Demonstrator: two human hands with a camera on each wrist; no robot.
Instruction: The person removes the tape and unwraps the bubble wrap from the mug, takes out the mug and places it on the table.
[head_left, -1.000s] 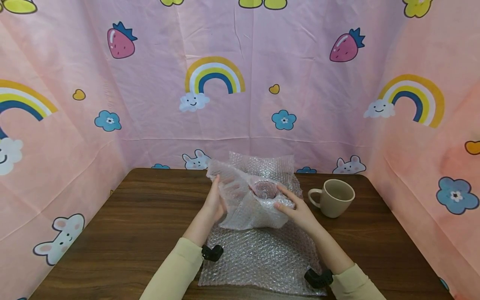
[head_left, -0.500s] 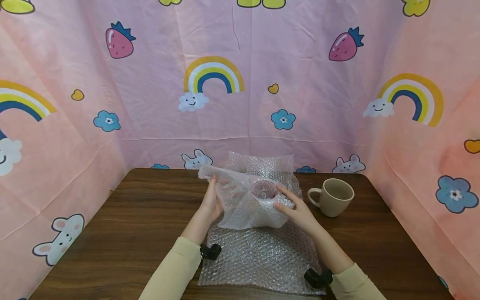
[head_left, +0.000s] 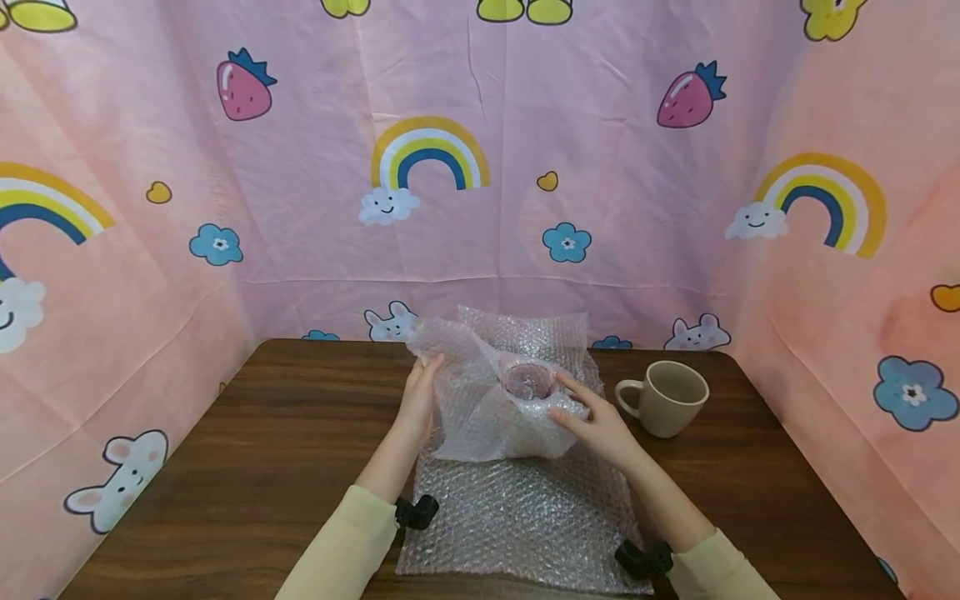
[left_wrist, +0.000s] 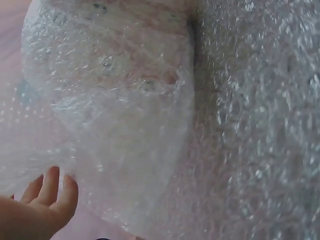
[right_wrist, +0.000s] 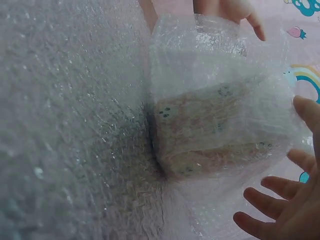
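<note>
A pinkish patterned cup (head_left: 528, 382) stands mouth up in the middle, wrapped in clear bubble wrap (head_left: 480, 425). Its paw-print side shows through the layers in the right wrist view. My left hand (head_left: 420, 396) holds the loose left flap of the wrap, which sticks up above the fingers. Its fingertips (left_wrist: 69, 192) meet the film in the left wrist view. From the right, my right hand (head_left: 596, 421) grips the wrapped cup, index finger at the rim and thumb on the near side. A wider bubble wrap sheet (head_left: 517, 525) lies beneath.
A beige mug (head_left: 675, 400) stands to the right of the wrap, its handle pointing left. The brown wooden table (head_left: 285, 467) ends at a patterned pink cloth (head_left: 510, 242) at the back and sides.
The left flap dipped outward half a second ago and now stands higher again. My left hand has shifted slightly left. The right hand and the cup have hardly moved.
</note>
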